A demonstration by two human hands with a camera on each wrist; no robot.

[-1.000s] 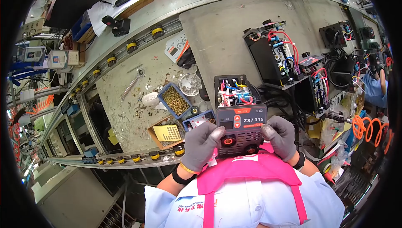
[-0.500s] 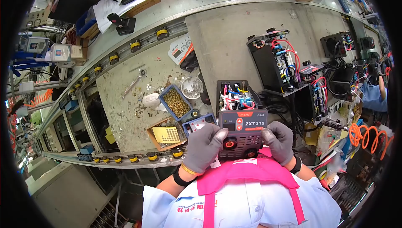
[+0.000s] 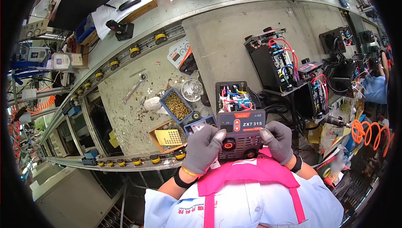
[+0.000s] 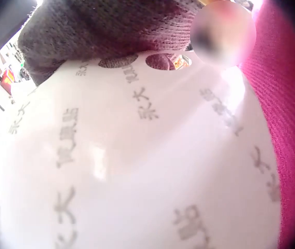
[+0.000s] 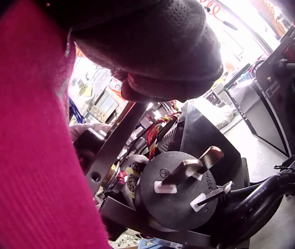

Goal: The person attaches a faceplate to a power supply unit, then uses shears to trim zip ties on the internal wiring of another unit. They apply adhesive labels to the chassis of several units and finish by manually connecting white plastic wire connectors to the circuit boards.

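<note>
In the head view a black unit with a ZX7 315 front panel stands against the pink apron, its wires exposed behind. My gloved left hand grips the panel's left edge, thumb on the front. At the right edge my gloved right hand holds it likewise, fingers curled. A white printed sheet with round holes lies close by the left hand in the left wrist view. Below the right hand, the right wrist view shows a black three-pin plug beside the unit.
Left of the unit are a blue bin of brass parts, a clear bowl, a cardboard box and a wrench. More open black units and cables stand to the right, near an orange coiled hose. Another person is far right.
The head view has shifted slightly. Both hands keep their hold on the panel, with little visible movement of the unit.
</note>
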